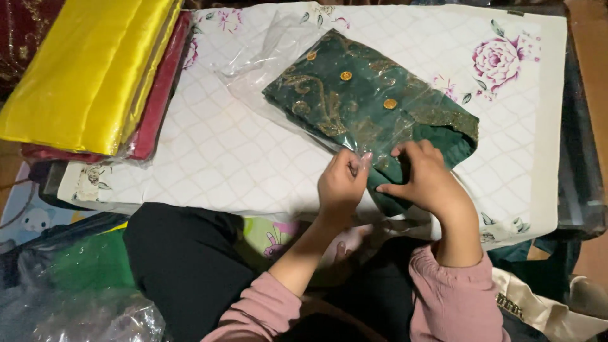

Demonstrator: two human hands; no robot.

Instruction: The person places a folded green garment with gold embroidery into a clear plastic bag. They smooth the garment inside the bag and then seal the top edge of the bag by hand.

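My left hand (341, 183) pinches the near edge of the clear plastic bag (266, 57) between thumb and fingertips, closed on the film right beside the green garment (367, 104). My right hand (425, 177) lies just to the other side of that pinch, fingers curled and pressing down on the plain green corner of the garment where it pokes out of the bag's mouth — gripping the cloth, though the fingertips are tucked under and I cannot tell how firmly. The two hands are nearly touching.

The green garment is folded into a slanted rectangle, dark green with gold embroidery and three round gold buttons (346, 75), mostly sheathed in the plastic bag, whose loose end trails off beyond the garment's far corner. It lies on a white quilted cloth (215, 152) with pink printed flowers, which covers the surface under it.

Well to the left of the garment, a stack of folded fabrics sits on the same cloth — a glossy yellow fabric (88, 69) on top, a dark red fabric (158, 101) below it. Nearer to me than the garment are my pink sleeves (453, 297) and dark trousers (183, 259), and crumpled plastic (82, 316) lies at the lower left.
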